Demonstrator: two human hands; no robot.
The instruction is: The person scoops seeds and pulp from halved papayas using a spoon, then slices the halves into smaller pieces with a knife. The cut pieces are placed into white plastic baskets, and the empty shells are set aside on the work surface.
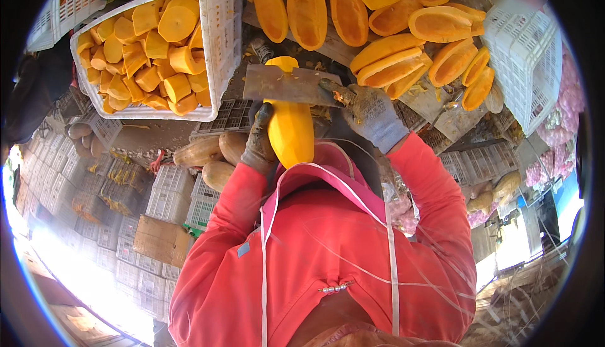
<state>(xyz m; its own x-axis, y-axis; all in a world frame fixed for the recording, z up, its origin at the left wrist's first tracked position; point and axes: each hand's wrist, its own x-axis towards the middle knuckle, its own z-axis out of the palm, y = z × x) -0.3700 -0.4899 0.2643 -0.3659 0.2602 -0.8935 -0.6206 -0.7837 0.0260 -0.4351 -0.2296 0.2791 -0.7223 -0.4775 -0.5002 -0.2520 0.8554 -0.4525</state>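
A peeled yellow squash (292, 132) stands lengthwise before my chest, its lower end near the pink apron. My left hand (263, 136), in a dirty work glove, grips its left side. In my right hand (371, 113), in a grey-blue soiled glove, is a wide-bladed cleaver (288, 83). The cleaver's blade lies across the upper part of the squash, and the squash's far end shows beyond it. My right fingers hide the handle. Whether the blade has cut into the flesh, I cannot tell.
A white plastic crate (227, 49) of squash chunks (151, 58) stands at the left. Hollowed squash halves (307, 13) lie on boards ahead and to the right. Unpeeled squashes (201, 152) rest by my left forearm. Another white crate (517, 58) stands at the right.
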